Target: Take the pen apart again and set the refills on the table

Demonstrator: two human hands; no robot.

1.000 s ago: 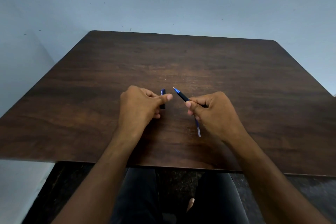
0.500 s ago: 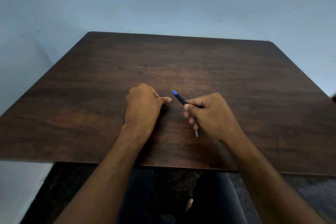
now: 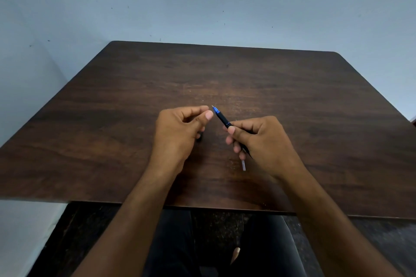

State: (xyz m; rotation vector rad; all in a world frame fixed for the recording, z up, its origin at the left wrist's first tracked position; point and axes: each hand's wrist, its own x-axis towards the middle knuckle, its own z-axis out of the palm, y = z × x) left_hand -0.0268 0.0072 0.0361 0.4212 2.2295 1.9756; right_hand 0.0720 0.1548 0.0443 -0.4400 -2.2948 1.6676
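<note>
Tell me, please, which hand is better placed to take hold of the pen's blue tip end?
Probably the left hand: its thumb and forefinger sit right beside the pen tip, while the right hand already grips the barrel.

Plain room: wooden table (image 3: 292, 96), bare wall (image 3: 202, 7).

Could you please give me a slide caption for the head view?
Right hand grips a pen over a wooden table; left hand beside its tip.
</note>
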